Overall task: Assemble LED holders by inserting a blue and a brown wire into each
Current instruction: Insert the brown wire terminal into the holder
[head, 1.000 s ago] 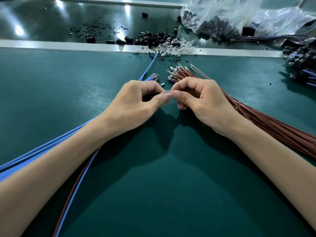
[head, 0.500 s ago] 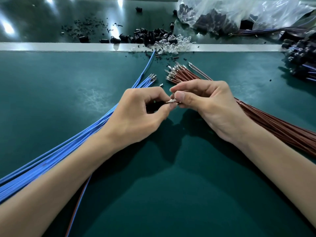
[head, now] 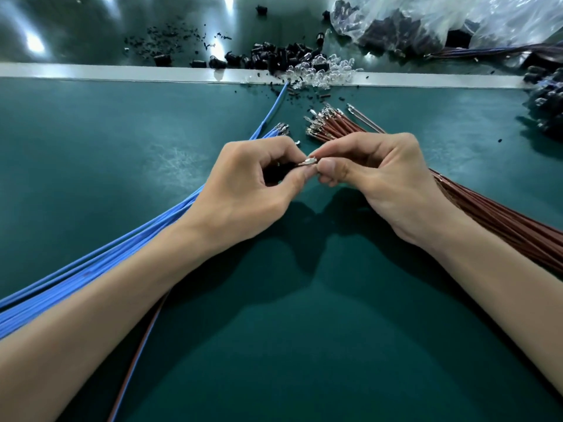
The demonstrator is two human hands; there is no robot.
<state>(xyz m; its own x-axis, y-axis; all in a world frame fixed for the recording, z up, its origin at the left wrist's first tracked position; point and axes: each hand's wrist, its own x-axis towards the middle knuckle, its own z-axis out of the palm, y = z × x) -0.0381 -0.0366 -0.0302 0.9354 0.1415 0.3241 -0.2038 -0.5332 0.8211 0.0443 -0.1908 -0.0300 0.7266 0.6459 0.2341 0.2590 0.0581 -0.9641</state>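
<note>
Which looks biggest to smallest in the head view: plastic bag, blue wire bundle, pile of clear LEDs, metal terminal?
1. blue wire bundle and plastic bag: comparable spread; the wires run nearer the camera, so unranked.
2. pile of clear LEDs.
3. metal terminal, pinched between left hand and right hand.

Above the green counter (head: 91, 153) the left hand (head: 243, 190) and right hand (head: 377, 181) meet fingertip to fingertip, the right hand's fingers (head: 330, 167) pinching a small silver metal terminal (head: 307, 161) while the left curls round a dark part (head: 275, 175) that is mostly hidden. A bundle of blue wires (head: 91, 269) runs under the left forearm and a bundle of brown wires (head: 502, 220) under the right, their metal tips lying just beyond the hands. Black holders (head: 274, 57) and clear LEDs (head: 316, 71) sit piled at the pale strip farther back, near a plastic bag (head: 426, 19).
</note>
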